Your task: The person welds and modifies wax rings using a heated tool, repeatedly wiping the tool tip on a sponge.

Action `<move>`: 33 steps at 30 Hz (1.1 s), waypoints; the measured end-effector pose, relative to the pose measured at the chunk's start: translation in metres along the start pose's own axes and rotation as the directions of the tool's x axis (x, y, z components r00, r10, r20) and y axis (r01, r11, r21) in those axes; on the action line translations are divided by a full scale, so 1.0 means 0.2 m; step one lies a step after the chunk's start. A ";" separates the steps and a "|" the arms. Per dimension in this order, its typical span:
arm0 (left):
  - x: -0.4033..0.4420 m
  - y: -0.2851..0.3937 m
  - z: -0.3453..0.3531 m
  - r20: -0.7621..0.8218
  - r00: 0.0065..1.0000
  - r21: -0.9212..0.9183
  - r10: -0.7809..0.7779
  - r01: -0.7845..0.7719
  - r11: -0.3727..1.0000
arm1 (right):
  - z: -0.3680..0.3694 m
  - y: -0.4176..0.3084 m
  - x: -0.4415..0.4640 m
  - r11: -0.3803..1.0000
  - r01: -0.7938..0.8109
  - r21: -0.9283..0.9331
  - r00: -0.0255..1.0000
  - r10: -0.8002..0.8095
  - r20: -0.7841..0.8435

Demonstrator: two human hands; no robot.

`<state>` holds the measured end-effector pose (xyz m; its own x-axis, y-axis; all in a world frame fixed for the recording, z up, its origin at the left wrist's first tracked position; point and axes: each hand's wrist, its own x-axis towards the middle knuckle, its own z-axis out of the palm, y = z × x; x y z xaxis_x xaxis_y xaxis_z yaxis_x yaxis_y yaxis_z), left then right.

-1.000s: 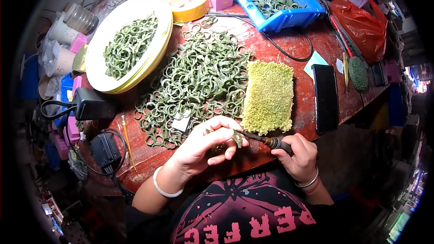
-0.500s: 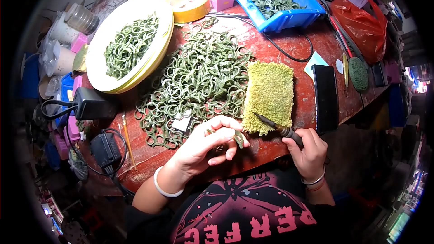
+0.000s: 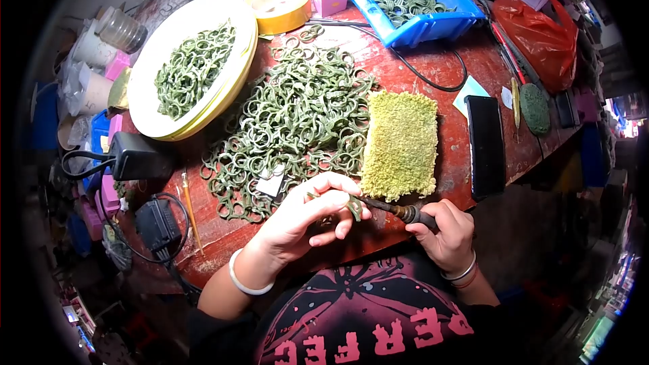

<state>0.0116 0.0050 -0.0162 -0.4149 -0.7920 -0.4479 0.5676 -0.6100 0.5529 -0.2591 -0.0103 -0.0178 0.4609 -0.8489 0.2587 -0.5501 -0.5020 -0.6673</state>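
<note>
My left hand (image 3: 307, 220) pinches a small green ring (image 3: 354, 208) between its fingers at the table's front edge. In my right hand (image 3: 446, 233) is a pointed tool (image 3: 407, 213) with a dark handle, its tip touching or very near the ring. Just beyond the tool lies a yellow-green textured pad (image 3: 400, 145). A heap of green rings (image 3: 297, 108) spreads over the red table beyond my left hand. More rings (image 3: 195, 67) lie in a white plate (image 3: 145, 98) stacked on others at the left.
A blue bin (image 3: 433, 29) with rings stands at the back, beside yellow tape (image 3: 282, 21). To the right are a black phone (image 3: 487, 149), a dark green oval pad (image 3: 535, 109) and a red bag (image 3: 537, 40). Black adapters (image 3: 157, 224) and cables sit at left.
Half a second ago the tool's tip was over the yellow-green pad; my right hand has brought it left, back to the ring. My left hand has stayed nearly still.
</note>
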 end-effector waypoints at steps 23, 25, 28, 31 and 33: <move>0.00 -0.01 -0.03 0.079 0.997 -0.073 0.019 -0.013 0.997 | -0.02 0.03 -0.03 0.990 -0.064 0.123 0.990 0.078 -0.115; 0.00 0.00 -0.02 0.080 0.997 -0.087 0.010 -0.003 0.996 | -0.04 0.04 -0.03 0.995 -0.094 0.013 0.986 0.095 -0.135; 0.01 0.00 -0.03 0.105 0.994 -0.111 0.017 -0.005 0.994 | -0.04 0.06 -0.01 0.979 -0.110 -0.170 0.983 0.082 -0.163; 0.01 0.00 -0.03 0.098 0.995 -0.087 0.014 -0.006 0.996 | -0.04 0.04 -0.01 0.993 -0.066 -0.094 0.990 0.054 -0.129; 0.01 -0.01 -0.02 0.067 0.998 -0.071 0.014 -0.009 0.997 | -0.04 0.02 -0.01 0.998 -0.050 -0.027 0.995 0.047 -0.082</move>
<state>0.0132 0.0048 -0.0199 -0.4535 -0.8004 -0.3920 0.6204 -0.5993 0.5059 -0.2674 -0.0116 -0.0159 0.3754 -0.8825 0.2833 -0.5910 -0.4634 -0.6603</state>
